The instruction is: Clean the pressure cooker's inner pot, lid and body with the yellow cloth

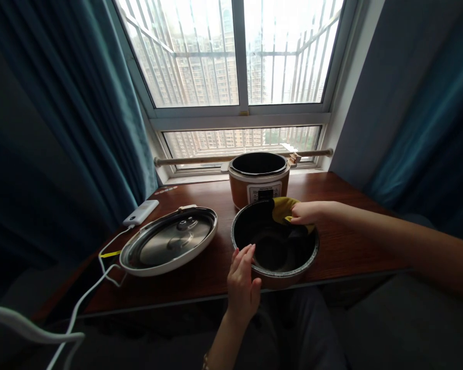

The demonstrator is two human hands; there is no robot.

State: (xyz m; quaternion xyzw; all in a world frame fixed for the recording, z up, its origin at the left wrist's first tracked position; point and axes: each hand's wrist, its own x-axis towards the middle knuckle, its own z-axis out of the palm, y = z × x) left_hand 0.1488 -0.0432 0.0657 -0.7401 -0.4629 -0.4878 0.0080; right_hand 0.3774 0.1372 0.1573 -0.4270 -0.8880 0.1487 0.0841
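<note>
A dark inner pot [278,257] with a pale metal rim sits at the table's front edge. Against its near left rim rests my left hand [242,282], fingers stretched out along the outside. My right hand [305,211] is closed on a yellow cloth [283,208], which lies over the far right part of the pot's rim and inner wall. Just behind stands an orange-brown electric cooker [239,192] with a control panel and a dark open top. The detached lid [173,241] lies to the left, its shiny inner side facing up.
On the left of the brown wooden table [332,192] lies a white power strip [141,212], its white cable [87,295] hanging past the front left edge. A yellow tag [110,254] is near the lid. Behind the cooker are a rail [200,160] and a barred window; blue curtains hang both sides.
</note>
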